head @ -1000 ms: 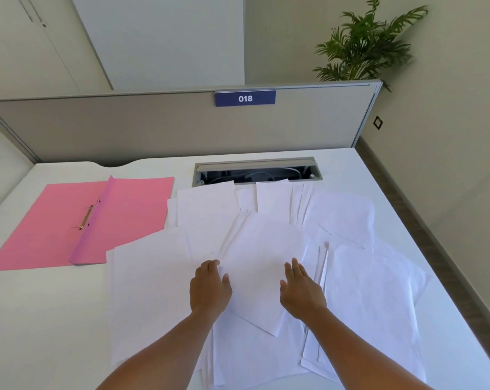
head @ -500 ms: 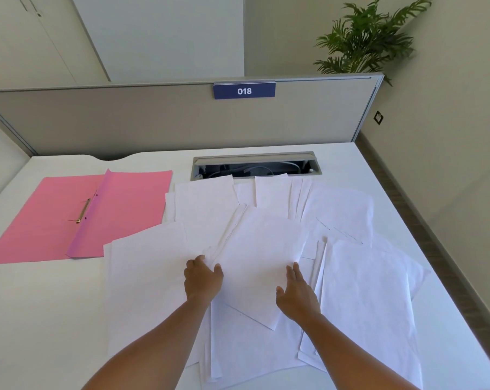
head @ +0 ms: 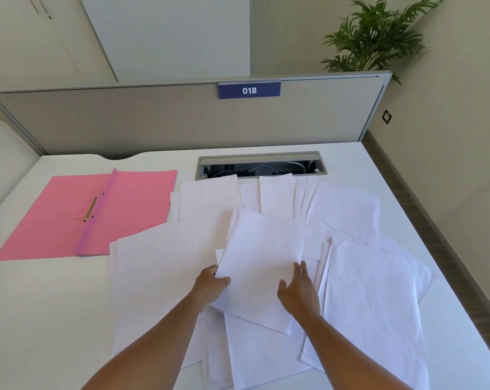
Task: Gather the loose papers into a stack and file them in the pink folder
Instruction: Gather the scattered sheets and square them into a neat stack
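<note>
With the left hand point(head: 211, 287) pinching the top sheet point(head: 262, 266) and the right hand point(head: 300, 291) flat beside it, sheets at three o'clock may slide off the counter point(head: 41, 319).

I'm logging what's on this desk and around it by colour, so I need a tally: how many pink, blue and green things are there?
Pink: 1, the open pink folder
Blue: 1, the 018 sign on the divider
Green: 1, the plant behind the divider
Total: 3
The overlapping white loose papers cannot be counted.
</note>
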`<action>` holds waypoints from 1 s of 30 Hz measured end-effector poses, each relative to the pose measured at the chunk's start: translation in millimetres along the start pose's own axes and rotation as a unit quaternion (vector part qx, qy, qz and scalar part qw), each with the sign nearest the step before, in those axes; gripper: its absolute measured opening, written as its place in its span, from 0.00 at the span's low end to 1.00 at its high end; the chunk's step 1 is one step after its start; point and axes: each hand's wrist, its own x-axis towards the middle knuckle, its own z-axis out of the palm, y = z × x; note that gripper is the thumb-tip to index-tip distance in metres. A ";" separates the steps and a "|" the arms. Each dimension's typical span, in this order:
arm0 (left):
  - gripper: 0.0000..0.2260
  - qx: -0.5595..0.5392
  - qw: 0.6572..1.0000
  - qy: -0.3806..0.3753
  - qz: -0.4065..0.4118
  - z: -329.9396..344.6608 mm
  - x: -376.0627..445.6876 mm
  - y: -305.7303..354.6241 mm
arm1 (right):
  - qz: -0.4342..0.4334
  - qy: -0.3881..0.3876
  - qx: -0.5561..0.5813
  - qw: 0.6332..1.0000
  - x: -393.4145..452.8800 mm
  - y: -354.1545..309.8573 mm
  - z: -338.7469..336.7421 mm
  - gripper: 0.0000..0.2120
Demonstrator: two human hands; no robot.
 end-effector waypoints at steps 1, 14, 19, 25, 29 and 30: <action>0.11 -0.007 1.000 -0.010 -0.002 -2.3 -0.8 -1.4 | 0.008 0.008 0.009 1.000 1.0 -0.9 -1.0 0.30; 0.10 -0.098 0.995 0.000 -0.001 -2.2 -10.0 5.4 | -0.004 0.012 0.017 1.000 5.5 -5.9 1.0 0.29; 0.13 -0.090 0.995 -0.015 0.036 -3.6 -9.0 15.2 | 0.019 0.029 0.098 0.995 8.5 -7.4 -6.7 0.35; 0.14 -0.182 0.978 0.004 0.098 -37.2 -2.8 55.7 | 0.008 0.063 0.286 0.956 25.1 -32.4 -34.1 0.24; 0.14 -0.261 0.950 0.024 0.170 -55.0 -9.0 92.4 | -0.070 0.123 0.304 0.942 28.7 -58.9 -51.2 0.12; 0.14 -0.276 0.941 0.029 0.192 -57.1 -11.5 100.6 | -0.079 0.142 0.302 0.939 28.0 -65.6 -56.2 0.11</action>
